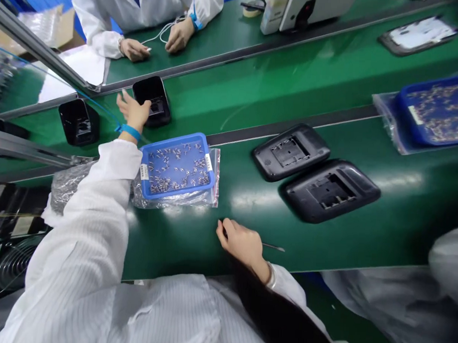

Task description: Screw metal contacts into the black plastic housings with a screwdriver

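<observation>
Head View: One Hand Reaches Out, the Other Lies Curled

A person's left hand (132, 112), fingers spread, extends to a black casing (154, 91) on the green strip (254, 82) beyond the bench, the thumb over its edge; whether it touches is impossible to tell; the right hand (243, 244), down on the near green bench (182, 230), has its fingers curled in, apparently around a thin metal tool (274, 247) whose shaft pokes out behind.

Just beside the left sleeve (84, 226), a blue tray (179, 191) of small screws (163, 184) sits on a plastic bag (217, 176); a low forearm could catch the rim and scatter them, the slick bag perhaps letting it slide; a grip on one edge alone might tip the casing; the bare shaft could scratch the dark shells (331, 190) if the right hand swings their way.

Hard to make out are the tool's handle, covered by the fist; the right forearm, crossed by a dark strand (269, 303); the casing's shadowy interior; and a second blue tray (402, 105), cut off at the right.
</observation>
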The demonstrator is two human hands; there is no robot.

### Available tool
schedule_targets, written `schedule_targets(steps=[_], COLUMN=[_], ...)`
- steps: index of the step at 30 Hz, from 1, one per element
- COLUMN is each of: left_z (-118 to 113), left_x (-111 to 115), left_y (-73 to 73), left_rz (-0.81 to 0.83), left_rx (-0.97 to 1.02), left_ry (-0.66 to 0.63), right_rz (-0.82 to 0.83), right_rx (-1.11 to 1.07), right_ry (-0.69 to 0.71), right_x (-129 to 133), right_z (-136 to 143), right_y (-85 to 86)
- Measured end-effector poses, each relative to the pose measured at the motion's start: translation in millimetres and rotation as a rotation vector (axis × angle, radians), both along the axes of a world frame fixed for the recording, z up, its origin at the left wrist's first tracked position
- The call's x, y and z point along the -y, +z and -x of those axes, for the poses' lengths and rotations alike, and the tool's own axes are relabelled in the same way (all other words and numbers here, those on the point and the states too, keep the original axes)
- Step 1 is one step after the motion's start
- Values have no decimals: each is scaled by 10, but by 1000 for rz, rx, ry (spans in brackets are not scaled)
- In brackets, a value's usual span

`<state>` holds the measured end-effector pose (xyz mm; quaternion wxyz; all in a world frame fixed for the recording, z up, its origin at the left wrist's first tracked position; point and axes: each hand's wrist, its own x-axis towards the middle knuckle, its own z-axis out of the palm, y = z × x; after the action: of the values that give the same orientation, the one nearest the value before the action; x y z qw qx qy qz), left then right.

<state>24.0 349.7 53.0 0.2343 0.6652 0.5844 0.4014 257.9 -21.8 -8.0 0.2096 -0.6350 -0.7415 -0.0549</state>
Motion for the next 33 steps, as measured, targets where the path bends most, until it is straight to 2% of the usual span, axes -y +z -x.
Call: schedule_targets(steps=[2, 3, 6, 9, 12, 15, 18, 21, 23, 25, 26, 27, 28, 30, 31, 33], left_z=[-9, -18, -107, -268, -369, -394, -454, -505, -495, -459, -438, -417, -397, -366, -356, -347], left_x=[278, 460, 1053, 1474, 1580, 1569, 1687, 2012, 2321, 2645, 2794, 2925, 3034, 3189, 3241, 3325], left_y=[-8, -8, -36, -141, -264, -297, -190, 1, 101, 136, 128, 104, 69, -21, -68, -154], left_rz=[-66, -43, 101, 115, 132, 107, 59, 111, 174, 208, 218, 225, 226, 210, 198, 177], left_rx=[-99, -164, -386, -511, -552, -548, -418, -335, -326, -319, -318, -321, -327, -338, -338, -327], left_ry=[-10, -76, -383, -409, -364, -292, -321, -384, -397, -432, -451, -465, -469, -448, -429, -385], right_rz=[4, 11, 23, 4, -24, -8, 39, 48, -4, -117, -284, -304, -281, -79, 33, 217], right_rx=[-16, -19, 0, 50, 82, 79, 81, -1, -65, -59, -45, -14, 13, 53, 75, 138], right_ry=[-2, 4, 47, 80, 104, 114, 145, 196, 102, -152, -320, -469, -570, -543, -538, -627], right_x=[-16, -21, -3, 65, 100, 120, 205, 283, 257, 153, 86, 24, -23, -40, -9, 109], right_z=[-4, -5, -9, -46, -97, -91, -96, -275, -535, -877, -1055, -1222, -1365, -1528, -1530, -1362], right_y=[17, 25, 47, 44, -12, -62, -14, 133, 229, 273, 270, 253, 230, 198, 201, 253])
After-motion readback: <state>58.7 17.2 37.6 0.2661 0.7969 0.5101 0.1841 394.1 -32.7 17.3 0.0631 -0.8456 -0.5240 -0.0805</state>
